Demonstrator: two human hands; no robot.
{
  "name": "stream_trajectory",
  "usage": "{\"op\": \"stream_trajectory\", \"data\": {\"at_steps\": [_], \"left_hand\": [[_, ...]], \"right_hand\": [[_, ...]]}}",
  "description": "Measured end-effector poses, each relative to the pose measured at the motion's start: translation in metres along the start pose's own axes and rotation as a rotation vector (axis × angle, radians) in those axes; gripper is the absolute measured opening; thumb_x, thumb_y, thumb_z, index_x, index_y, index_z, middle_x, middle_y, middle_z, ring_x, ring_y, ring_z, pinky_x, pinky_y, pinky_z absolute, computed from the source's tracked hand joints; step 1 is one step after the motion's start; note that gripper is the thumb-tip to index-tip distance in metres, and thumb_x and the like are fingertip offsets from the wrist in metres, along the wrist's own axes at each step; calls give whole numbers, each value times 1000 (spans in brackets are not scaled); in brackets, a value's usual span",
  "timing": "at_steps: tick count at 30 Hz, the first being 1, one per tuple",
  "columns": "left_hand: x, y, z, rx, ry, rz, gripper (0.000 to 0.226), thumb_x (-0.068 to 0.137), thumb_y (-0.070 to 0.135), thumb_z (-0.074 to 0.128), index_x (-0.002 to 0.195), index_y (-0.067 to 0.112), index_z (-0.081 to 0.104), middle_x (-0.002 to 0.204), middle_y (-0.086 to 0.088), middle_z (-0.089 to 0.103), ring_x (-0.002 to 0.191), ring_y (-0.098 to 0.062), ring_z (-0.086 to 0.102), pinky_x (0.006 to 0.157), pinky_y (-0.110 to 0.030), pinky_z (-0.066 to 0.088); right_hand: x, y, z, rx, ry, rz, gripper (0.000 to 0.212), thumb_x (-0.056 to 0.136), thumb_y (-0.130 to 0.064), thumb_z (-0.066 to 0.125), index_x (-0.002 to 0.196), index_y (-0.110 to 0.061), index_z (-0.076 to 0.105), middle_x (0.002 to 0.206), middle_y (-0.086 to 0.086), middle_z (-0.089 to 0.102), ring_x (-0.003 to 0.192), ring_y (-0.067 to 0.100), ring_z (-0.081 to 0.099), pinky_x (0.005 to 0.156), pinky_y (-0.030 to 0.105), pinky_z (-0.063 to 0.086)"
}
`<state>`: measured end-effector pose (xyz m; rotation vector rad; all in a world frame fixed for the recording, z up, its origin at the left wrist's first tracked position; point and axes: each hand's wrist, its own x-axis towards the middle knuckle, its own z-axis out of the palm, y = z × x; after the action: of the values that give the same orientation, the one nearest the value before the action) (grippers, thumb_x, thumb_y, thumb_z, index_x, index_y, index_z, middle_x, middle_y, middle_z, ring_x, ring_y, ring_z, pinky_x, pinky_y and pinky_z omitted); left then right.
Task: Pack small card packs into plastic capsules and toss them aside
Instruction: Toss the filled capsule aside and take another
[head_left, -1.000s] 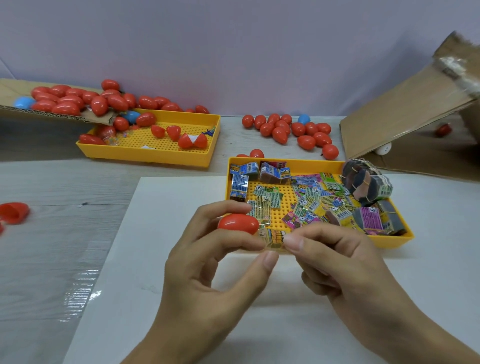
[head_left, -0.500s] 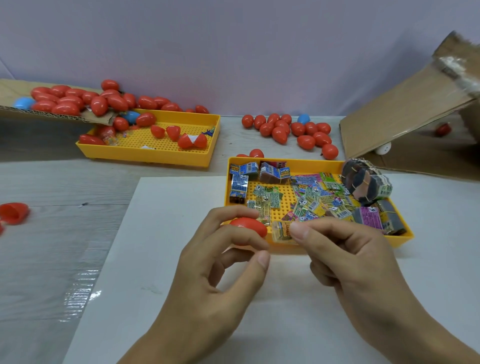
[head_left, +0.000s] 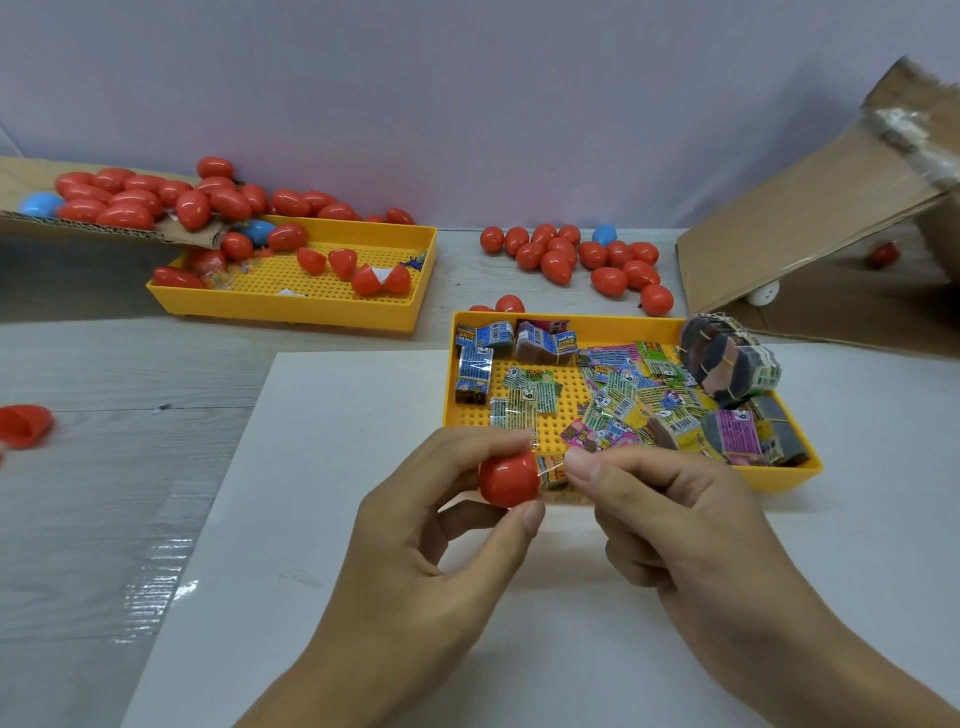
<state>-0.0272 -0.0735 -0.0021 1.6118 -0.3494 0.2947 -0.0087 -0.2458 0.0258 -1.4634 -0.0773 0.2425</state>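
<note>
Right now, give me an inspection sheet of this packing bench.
Surface: grey table with a white sheet on it.
Job's things: red capsule half in left hand; card pack pinched by right hand at its mouth; near yellow tray holds loose packs.
Clutter: far yellow tray with capsule halves; pile of closed capsules behind; open red half at left.
Grips: both occupied.
Cables: nothing seen.
Surroundings: cardboard flaps, plain wall.
</note>
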Motion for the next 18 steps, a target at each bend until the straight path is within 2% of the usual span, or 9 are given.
{"op": "stream_trajectory", "data": {"at_steps": [2, 5, 11, 15, 18], "left_hand": [[0, 0, 1, 16, -5, 20, 37, 83, 12, 75, 117, 22, 68, 115, 0, 65, 108, -31, 65, 78, -30, 60], [0, 1, 1, 4, 3, 42, 34, 82, 17, 73, 116, 19, 71, 116, -1, 63, 108, -29, 66, 77, -25, 58], [1, 0, 2, 3, 32, 27, 36, 82, 22, 71, 118, 25, 72, 113, 1, 62, 102, -26, 67, 76, -24, 58], [0, 0, 2, 33, 39, 27, 38, 82, 24, 72, 120, 27, 72, 111, 4, 62, 99, -23, 68, 74, -20, 57], [0, 1, 3, 60, 38, 38, 39, 81, 25, 72, 120, 26, 72, 111, 7, 62, 98, -22, 68, 73, -20, 58]], "right_hand": [[0, 0, 0, 16, -15, 33, 28, 68, -41, 82, 64, -14, 73, 46, -5, 27, 41, 11, 18, 39, 18, 22], [-1, 1, 1, 38, -30, 49, 29, 67, -41, 80, 66, -13, 73, 46, -5, 27, 41, 11, 18, 40, 18, 22], [-1, -1, 3, 107, -25, 95, 25, 70, -36, 76, 66, -11, 72, 46, -6, 23, 40, 10, 15, 38, 16, 20], [-3, -4, 6, 135, -54, 127, 23, 69, -35, 76, 58, -16, 69, 46, -9, 23, 40, 8, 15, 37, 15, 21], [-4, -5, 6, 125, -70, 145, 24, 68, -30, 83, 54, -18, 67, 45, -9, 23, 39, 8, 15, 36, 15, 21]]}}
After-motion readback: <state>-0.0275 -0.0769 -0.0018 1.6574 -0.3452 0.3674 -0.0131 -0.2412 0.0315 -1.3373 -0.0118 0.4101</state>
